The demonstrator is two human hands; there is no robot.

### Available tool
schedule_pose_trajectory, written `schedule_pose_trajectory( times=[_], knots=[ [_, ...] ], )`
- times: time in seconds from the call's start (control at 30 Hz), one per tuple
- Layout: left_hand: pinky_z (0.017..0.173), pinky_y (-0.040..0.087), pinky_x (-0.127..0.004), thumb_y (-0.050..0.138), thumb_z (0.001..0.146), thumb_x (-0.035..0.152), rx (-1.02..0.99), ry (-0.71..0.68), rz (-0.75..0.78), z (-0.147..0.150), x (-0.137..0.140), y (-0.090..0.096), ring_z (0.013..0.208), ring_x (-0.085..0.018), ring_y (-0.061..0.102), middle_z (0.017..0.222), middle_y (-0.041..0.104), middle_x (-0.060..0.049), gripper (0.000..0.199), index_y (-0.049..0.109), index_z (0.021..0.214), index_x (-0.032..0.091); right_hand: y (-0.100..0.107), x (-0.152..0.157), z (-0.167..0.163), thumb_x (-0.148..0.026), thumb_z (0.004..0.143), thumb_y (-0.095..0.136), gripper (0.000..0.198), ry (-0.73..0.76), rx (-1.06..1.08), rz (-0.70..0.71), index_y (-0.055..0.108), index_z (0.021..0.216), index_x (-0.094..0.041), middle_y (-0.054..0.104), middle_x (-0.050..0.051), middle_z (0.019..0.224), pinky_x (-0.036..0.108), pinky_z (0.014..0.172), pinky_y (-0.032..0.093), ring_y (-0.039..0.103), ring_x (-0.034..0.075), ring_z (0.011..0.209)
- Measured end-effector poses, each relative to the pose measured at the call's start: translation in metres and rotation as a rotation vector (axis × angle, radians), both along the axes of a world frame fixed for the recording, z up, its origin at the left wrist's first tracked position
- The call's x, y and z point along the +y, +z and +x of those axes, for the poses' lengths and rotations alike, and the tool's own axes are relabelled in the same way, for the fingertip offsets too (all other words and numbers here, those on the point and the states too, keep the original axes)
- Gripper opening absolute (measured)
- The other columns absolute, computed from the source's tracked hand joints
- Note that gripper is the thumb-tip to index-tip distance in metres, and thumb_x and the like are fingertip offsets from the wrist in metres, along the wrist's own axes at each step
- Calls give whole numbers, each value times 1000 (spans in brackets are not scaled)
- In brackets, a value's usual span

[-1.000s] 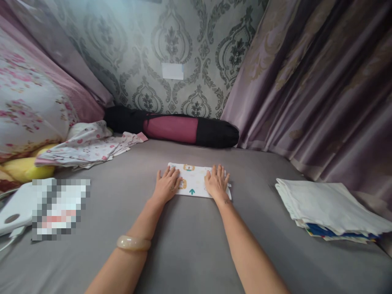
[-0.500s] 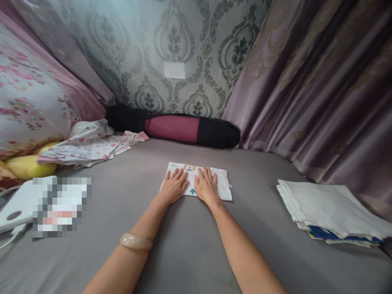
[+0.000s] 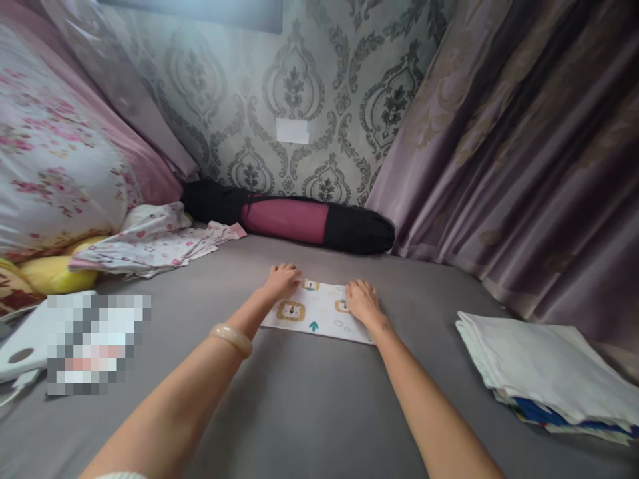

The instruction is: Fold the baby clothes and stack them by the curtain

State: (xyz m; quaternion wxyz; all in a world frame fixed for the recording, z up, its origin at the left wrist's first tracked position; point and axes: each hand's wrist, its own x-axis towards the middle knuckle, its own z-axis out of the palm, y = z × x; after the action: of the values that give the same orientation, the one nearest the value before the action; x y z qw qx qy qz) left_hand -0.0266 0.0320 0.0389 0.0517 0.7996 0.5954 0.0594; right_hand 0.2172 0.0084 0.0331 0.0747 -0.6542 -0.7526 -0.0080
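A folded white cloth (image 3: 324,315) printed with orange lion faces and green leaf shapes lies flat in front of me. My left hand (image 3: 283,280) is at its far left corner, fingers bent and closed on the edge. At the far right corner, my right hand (image 3: 363,303) has its fingers curled over the cloth's edge in the same way. The fingertips of both hands are partly hidden. A pale bangle (image 3: 231,338) circles my left forearm.
The cloth lies on a grey sheet (image 3: 309,406). A stack of folded fabric (image 3: 549,366) sits at right. Crumpled printed clothing (image 3: 150,243), a yellow plush item (image 3: 57,273) and a white device (image 3: 34,342) are at left. A black and maroon long bag (image 3: 284,218) lies by the wall.
My hands, earlier spread flat on the cloth, have moved apart to its far left and right corners, and their fingers have curled. More of the lion print shows. The view has tilted slightly up.
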Motion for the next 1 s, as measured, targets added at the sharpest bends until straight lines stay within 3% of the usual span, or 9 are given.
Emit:
schedule_pose_trajectory(
  times=[0.17,0.33,0.47,0.67,0.83,1.0],
  knots=[
    [98,37,-45,50,85,24,5,-5,-141,-10,21,-3,114,-27,56,120,65,-10,27,68,106,23,0,13,19,-28,98,35,36,118,-44,-95,66,112,-16,62,15,115,37,95,35,53,26,112],
    [101,37,-47,54,83,26,-9,21,-229,-10,33,2,111,-25,59,116,69,-6,27,67,106,25,6,28,24,-31,93,45,36,118,28,-246,63,121,-17,59,15,123,37,97,36,51,28,118],
    [100,40,-48,56,81,25,-20,31,-275,-8,34,7,107,-25,62,112,71,-5,25,67,103,24,15,37,26,-30,87,53,35,115,48,-298,65,117,-18,59,14,124,36,96,38,52,28,118],
    [89,47,-37,56,79,24,-55,9,-268,-11,24,17,97,-22,64,109,71,-7,30,65,107,20,33,36,29,-23,73,62,31,149,106,-328,67,104,-20,63,9,116,29,87,42,57,23,108],
    [83,47,-29,58,77,26,-106,-56,-213,-21,18,37,92,-19,63,101,71,-3,31,65,107,21,55,26,36,-14,69,61,29,224,174,-337,66,96,-20,69,3,101,21,70,43,61,16,88],
    [77,47,-26,58,73,29,-271,-169,-137,-32,15,75,87,-19,64,95,72,-2,35,67,105,19,87,15,47,-14,74,57,27,288,258,-284,67,99,-17,71,3,93,21,66,43,62,15,82]
  ],
)
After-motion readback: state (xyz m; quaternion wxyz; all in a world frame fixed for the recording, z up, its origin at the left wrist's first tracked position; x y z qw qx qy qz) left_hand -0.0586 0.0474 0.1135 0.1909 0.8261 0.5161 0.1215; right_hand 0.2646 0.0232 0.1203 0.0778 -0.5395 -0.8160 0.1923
